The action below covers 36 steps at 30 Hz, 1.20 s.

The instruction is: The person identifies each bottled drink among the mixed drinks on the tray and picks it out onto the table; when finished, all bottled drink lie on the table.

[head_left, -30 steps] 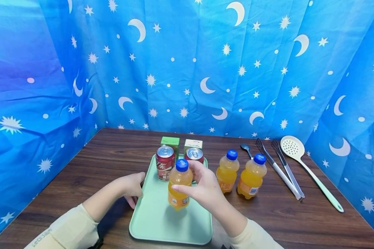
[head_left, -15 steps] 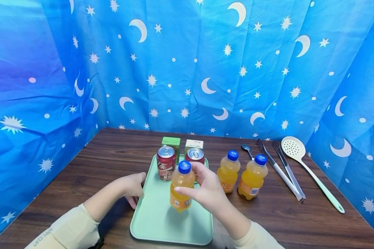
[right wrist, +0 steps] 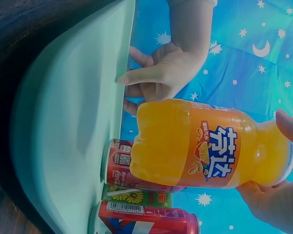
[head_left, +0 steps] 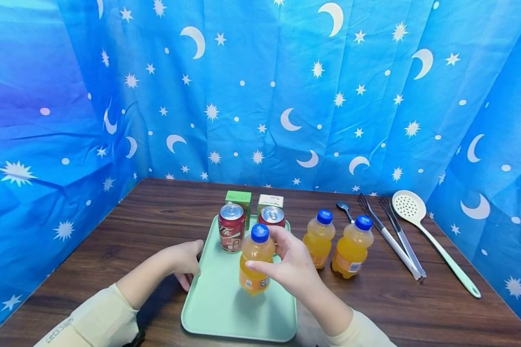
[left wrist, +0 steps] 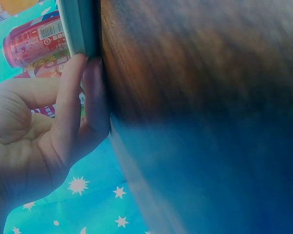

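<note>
My right hand [head_left: 293,262] grips a bottle of orange soda [right wrist: 190,146] near its neck, thumb on one side and fingers on the other. The bottle is upright, and a gap shows between its base and the pale green tray [head_left: 217,308]. At the tray's left edge, my left hand [head_left: 186,260] holds the rim; its fingertips [left wrist: 78,61] press there in the left wrist view. Two red soda cans, one at left [head_left: 231,229] and one at right [head_left: 272,217], stand toward the tray's far end, the right one partly hidden by my right hand.
Behind the cans stand a green carton [head_left: 239,196] and a white-topped carton [head_left: 270,200]. Right of the tray are two more orange soda bottles, a nearer one [head_left: 351,250] and another [head_left: 319,241]. Farther right lie a spoon [head_left: 344,208], tongs [head_left: 390,241] and a skimmer [head_left: 438,246].
My right hand has carried the bottle slightly to the right above the tray. My left hand has stayed at the tray's edge.
</note>
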Available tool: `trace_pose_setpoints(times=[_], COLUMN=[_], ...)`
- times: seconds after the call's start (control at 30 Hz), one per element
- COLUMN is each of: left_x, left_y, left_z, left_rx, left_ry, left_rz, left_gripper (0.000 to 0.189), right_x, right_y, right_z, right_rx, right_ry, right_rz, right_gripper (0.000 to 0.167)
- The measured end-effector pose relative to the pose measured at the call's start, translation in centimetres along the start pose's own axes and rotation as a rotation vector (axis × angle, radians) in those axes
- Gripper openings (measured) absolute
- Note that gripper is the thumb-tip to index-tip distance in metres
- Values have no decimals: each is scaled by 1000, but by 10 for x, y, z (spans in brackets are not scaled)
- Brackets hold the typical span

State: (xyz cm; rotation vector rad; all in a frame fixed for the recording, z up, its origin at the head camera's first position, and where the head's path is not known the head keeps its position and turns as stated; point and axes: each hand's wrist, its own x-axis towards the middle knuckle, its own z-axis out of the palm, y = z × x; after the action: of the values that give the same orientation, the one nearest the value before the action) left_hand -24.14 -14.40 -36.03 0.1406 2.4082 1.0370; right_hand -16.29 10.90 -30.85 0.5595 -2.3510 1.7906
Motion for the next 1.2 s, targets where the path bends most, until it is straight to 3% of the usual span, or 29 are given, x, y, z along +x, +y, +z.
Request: trace_pose_setpoints(times=[1.2], left_x=[-2], left_y=[1], left_z=[0], left_rx=[-6], left_ry=[-15], left_rz=[-17], left_gripper=[42], right_x=[-7], right_y=[1], right_z=[-10], right_rx=[43], right_ry=[-8], right_rz=[1], right_gripper=[54])
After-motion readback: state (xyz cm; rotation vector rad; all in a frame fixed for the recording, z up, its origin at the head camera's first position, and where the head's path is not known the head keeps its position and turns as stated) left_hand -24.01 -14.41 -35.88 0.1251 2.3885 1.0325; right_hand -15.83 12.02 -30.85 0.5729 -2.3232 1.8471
